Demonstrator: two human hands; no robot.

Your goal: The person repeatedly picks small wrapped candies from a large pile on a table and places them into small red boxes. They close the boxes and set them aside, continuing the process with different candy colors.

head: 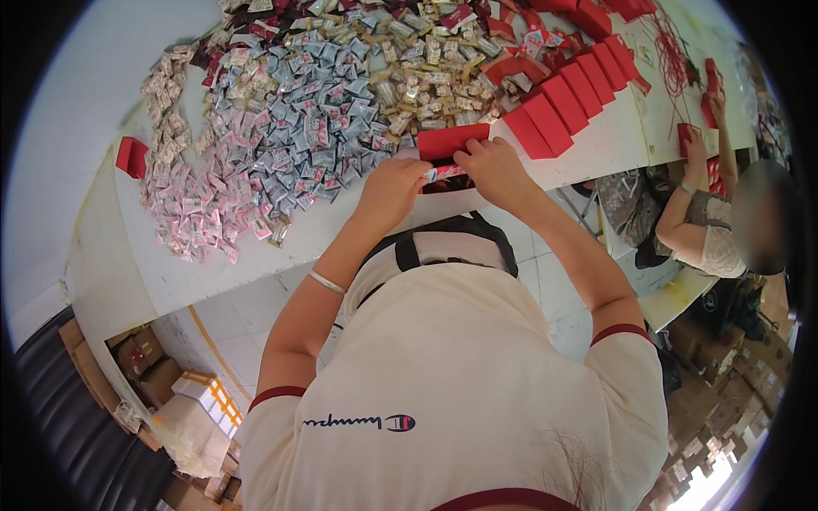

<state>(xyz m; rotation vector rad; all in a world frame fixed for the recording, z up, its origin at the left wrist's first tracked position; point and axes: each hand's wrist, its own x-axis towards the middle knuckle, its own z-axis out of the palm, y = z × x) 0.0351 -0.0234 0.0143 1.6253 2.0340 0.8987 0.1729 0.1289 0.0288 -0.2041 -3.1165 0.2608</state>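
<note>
A red cardboard box (452, 142) stands open at the table's front edge, its flap raised. My left hand (397, 185) grips the box's left end, fingertips beside a red-and-white printed piece (445, 172). From the right, my right hand (493, 167) holds the box, with its fingers over the rim and near that piece. The dark inside of the box is partly covered by my fingers, so its contents are hard to tell. Just beyond lie small packets in blue-grey wrappers (319, 131) and gold wrappers (441, 89).
Pink packets (211, 204) and cream packets (167, 96) spread to the left, near a small red box (131, 158). Several red boxes (562, 102) form a row at right. Red cords (671, 57) lie farther off. A co-worker's hands (695, 150) handle red boxes.
</note>
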